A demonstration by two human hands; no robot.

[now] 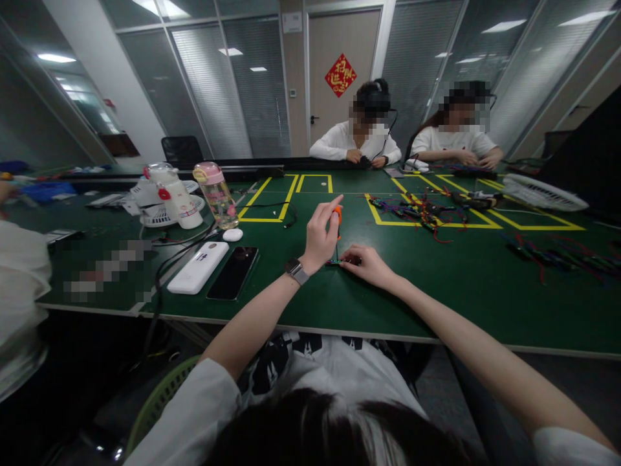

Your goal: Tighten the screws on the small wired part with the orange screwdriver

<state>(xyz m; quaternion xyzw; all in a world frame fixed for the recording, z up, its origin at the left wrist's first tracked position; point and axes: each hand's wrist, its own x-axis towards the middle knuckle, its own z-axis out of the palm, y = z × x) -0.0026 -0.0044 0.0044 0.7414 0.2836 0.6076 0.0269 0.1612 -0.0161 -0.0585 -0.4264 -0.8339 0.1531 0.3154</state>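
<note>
My left hand (320,234) grips an orange-handled screwdriver (337,219) held upright, its tip down on a small dark part (336,261) lying on the green table (436,285). A watch sits on that wrist. My right hand (367,262) rests flat on the table and pins the small part from the right with its fingertips. The part is mostly hidden by both hands.
A white power bank (198,267) and a black phone (233,272) lie to the left, with two bottles (216,194) and a cable behind. A heap of coloured wires (422,211) lies in a yellow-taped box. Two people sit across the table; a white fan (543,192) lies right.
</note>
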